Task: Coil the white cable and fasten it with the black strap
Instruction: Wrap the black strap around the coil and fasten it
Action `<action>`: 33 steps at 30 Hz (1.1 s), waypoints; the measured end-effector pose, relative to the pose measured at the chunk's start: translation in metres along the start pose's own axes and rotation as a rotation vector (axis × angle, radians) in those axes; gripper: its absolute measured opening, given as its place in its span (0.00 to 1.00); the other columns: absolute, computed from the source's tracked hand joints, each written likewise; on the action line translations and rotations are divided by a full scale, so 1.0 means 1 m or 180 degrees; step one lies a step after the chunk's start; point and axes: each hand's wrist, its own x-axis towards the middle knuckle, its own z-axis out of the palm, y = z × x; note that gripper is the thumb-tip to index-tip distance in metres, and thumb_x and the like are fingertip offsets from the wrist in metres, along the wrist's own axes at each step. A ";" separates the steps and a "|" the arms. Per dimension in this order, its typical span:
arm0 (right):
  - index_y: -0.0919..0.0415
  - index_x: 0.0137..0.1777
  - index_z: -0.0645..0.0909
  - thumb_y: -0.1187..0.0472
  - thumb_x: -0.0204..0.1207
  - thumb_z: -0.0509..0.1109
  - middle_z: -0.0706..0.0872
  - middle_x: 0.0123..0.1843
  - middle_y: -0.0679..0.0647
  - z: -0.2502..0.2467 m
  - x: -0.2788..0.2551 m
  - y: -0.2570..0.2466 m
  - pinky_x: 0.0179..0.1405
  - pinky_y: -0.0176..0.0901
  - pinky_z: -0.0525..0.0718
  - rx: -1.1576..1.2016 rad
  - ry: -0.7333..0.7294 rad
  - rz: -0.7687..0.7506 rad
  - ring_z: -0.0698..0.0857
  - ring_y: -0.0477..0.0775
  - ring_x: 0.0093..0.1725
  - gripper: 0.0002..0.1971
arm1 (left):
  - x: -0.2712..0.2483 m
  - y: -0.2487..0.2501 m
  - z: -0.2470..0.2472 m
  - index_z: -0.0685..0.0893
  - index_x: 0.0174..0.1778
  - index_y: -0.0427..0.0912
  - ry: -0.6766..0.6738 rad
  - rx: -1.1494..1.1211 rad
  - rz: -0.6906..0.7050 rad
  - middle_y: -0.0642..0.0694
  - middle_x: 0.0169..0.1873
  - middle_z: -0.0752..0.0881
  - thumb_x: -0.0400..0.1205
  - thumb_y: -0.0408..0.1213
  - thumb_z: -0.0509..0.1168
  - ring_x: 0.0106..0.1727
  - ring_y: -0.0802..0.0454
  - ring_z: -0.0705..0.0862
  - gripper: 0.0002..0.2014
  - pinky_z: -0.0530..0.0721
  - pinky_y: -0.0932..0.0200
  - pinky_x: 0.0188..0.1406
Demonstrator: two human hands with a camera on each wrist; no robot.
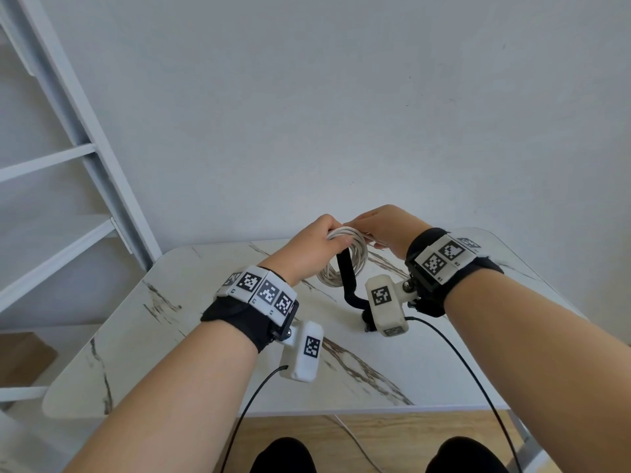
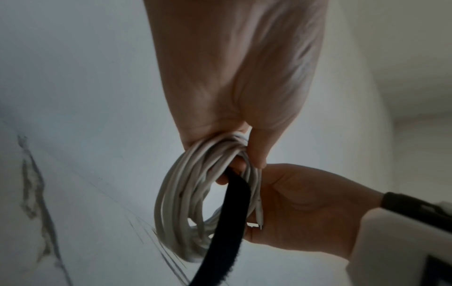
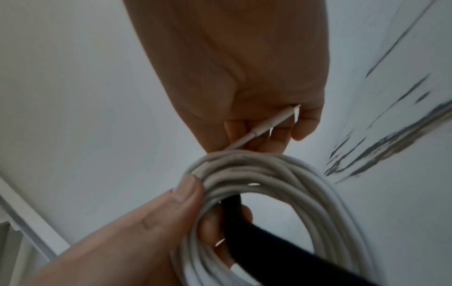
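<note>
The white cable (image 1: pixel 343 268) is wound into a coil of several loops held upright above the marble table (image 1: pixel 191 353). My left hand (image 1: pixel 324 238) grips the top of the coil (image 2: pixel 186 193), thumb over the loops (image 3: pixel 269 185). A black strap (image 1: pixel 345 273) passes through the coil under my left fingers and hangs to the table; it shows as a dark band (image 2: pixel 229 216) (image 3: pixel 247 236). My right hand (image 1: pixel 377 230) is just right of the coil, its fingers curled around the cable's plug end (image 3: pixel 266 125) (image 2: pixel 259 212).
A white ladder-like frame (image 1: pixel 99 158) leans against the wall at left. A cardboard box (image 1: pixel 20 356) sits on the floor beneath it. Black cords (image 1: pixel 478 387) trail from the wrist cameras over the table's near edge. A thin white cord (image 1: pixel 355 442) lies on the wooden floor.
</note>
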 end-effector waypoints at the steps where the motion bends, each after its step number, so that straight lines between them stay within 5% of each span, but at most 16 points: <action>1: 0.65 0.52 0.88 0.62 0.78 0.70 0.82 0.34 0.49 0.000 0.002 0.002 0.32 0.33 0.73 0.0118 0.0029 0.0044 0.78 0.44 0.31 0.09 | 0.000 0.000 0.000 0.77 0.54 0.45 -0.0012 -0.0008 -0.0002 0.44 0.46 0.81 0.86 0.48 0.60 0.43 0.51 0.77 0.10 0.71 0.59 0.37; 9: 0.60 0.43 0.82 0.62 0.81 0.67 0.80 0.35 0.51 0.002 0.006 0.008 0.31 0.35 0.75 0.0697 0.0460 -0.0221 0.78 0.46 0.29 0.05 | 0.006 -0.003 0.002 0.71 0.65 0.48 0.0097 -0.0311 -0.0159 0.50 0.44 0.82 0.87 0.48 0.58 0.45 0.56 0.80 0.14 0.74 0.61 0.40; 14: 0.56 0.42 0.82 0.63 0.81 0.69 0.81 0.35 0.50 0.000 0.000 0.001 0.29 0.32 0.75 0.1017 0.0538 -0.0583 0.80 0.47 0.29 0.06 | 0.007 -0.010 -0.001 0.71 0.75 0.44 -0.0114 -0.0542 -0.0133 0.49 0.35 0.82 0.87 0.47 0.58 0.52 0.49 0.83 0.21 0.73 0.51 0.66; 17: 0.56 0.44 0.83 0.61 0.80 0.69 0.84 0.37 0.50 -0.003 -0.002 -0.005 0.31 0.28 0.77 0.0922 0.0575 -0.0766 0.80 0.46 0.34 0.04 | 0.004 -0.012 -0.003 0.81 0.52 0.48 -0.0290 -0.0526 -0.0021 0.50 0.31 0.81 0.87 0.45 0.58 0.42 0.48 0.79 0.09 0.74 0.53 0.55; 20: 0.60 0.49 0.85 0.62 0.81 0.69 0.86 0.36 0.51 -0.003 -0.002 -0.012 0.36 0.29 0.77 0.0839 0.0486 -0.0874 0.80 0.46 0.36 0.04 | 0.002 -0.013 -0.001 0.77 0.36 0.49 -0.0333 -0.0488 0.0013 0.50 0.30 0.80 0.87 0.44 0.59 0.38 0.50 0.77 0.13 0.73 0.52 0.48; 23: 0.64 0.51 0.85 0.64 0.81 0.68 0.88 0.36 0.52 -0.002 -0.003 -0.015 0.43 0.32 0.78 0.0806 0.0410 -0.0990 0.80 0.48 0.39 0.06 | 0.002 -0.012 -0.002 0.77 0.35 0.48 -0.0403 -0.0499 0.0012 0.50 0.30 0.79 0.86 0.43 0.60 0.36 0.50 0.77 0.13 0.73 0.52 0.45; 29: 0.60 0.52 0.86 0.59 0.82 0.68 0.91 0.39 0.47 -0.005 -0.009 -0.020 0.39 0.43 0.74 0.0707 0.0337 -0.0996 0.86 0.44 0.40 0.07 | 0.003 -0.018 -0.003 0.79 0.41 0.46 -0.0503 -0.0416 -0.0040 0.49 0.31 0.80 0.85 0.45 0.62 0.36 0.48 0.77 0.10 0.72 0.52 0.43; 33: 0.62 0.53 0.86 0.61 0.82 0.68 0.92 0.42 0.52 -0.003 -0.011 -0.020 0.33 0.30 0.78 0.0822 0.0339 -0.1070 0.87 0.47 0.37 0.07 | 0.003 -0.018 -0.003 0.79 0.43 0.43 -0.0460 -0.0497 -0.0053 0.48 0.31 0.79 0.86 0.42 0.61 0.34 0.51 0.76 0.09 0.72 0.54 0.41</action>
